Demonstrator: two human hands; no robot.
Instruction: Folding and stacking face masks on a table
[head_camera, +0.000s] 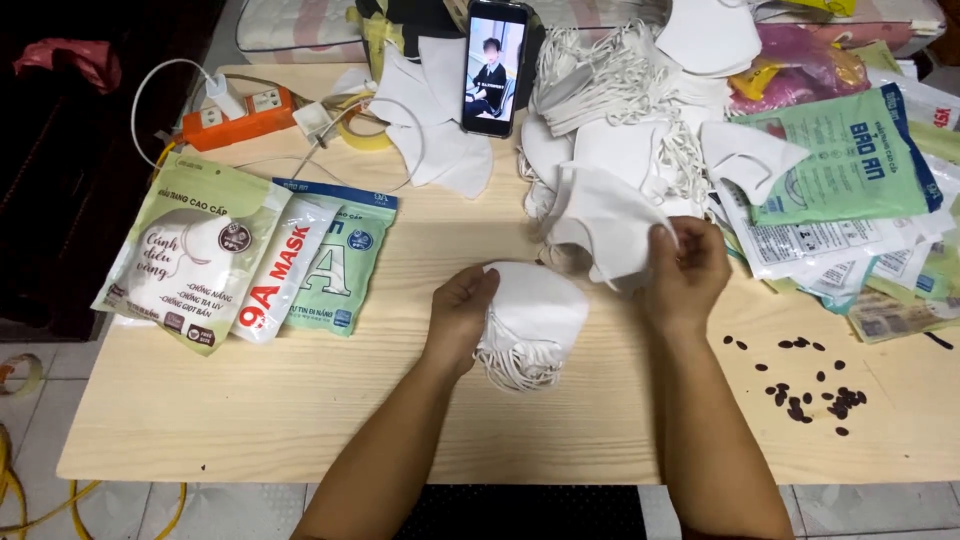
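Here, mask stack (535, 315) clasped in left hand (462, 312), single white mask (605, 220) pinched in right hand (686, 270), hands apart.

Bare tabletop (300, 400) nearside; mask heap (620, 90) beyond.

Matt white cloth masks (535, 315), pale wood-grain table (300, 400)

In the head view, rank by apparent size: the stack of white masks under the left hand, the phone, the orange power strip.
1. Stack of white masks, held by the left hand.
2. Phone and orange power strip look alike in size; both sit farther from the camera, so I won't rank them.
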